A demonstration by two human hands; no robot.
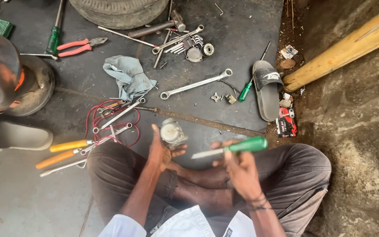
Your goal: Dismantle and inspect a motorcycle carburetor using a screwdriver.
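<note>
I sit cross-legged on a dark rubber mat (224,61). My right hand (238,170) grips a green-handled screwdriver (231,149), its shaft pointing left. My left hand (159,151) rests open over my left knee, fingers up, right beside a small round metal part (173,132) that stands on the mat. Whether the fingers touch that part I cannot tell.
Wrenches (196,84), red pliers (82,45), a grey rag (128,77), red wires (110,120), yellow-handled tools (64,151) and another green screwdriver (247,90) lie about. A tyre (119,11) is at the top, sandals (266,87) and a wooden pole (343,50) to the right.
</note>
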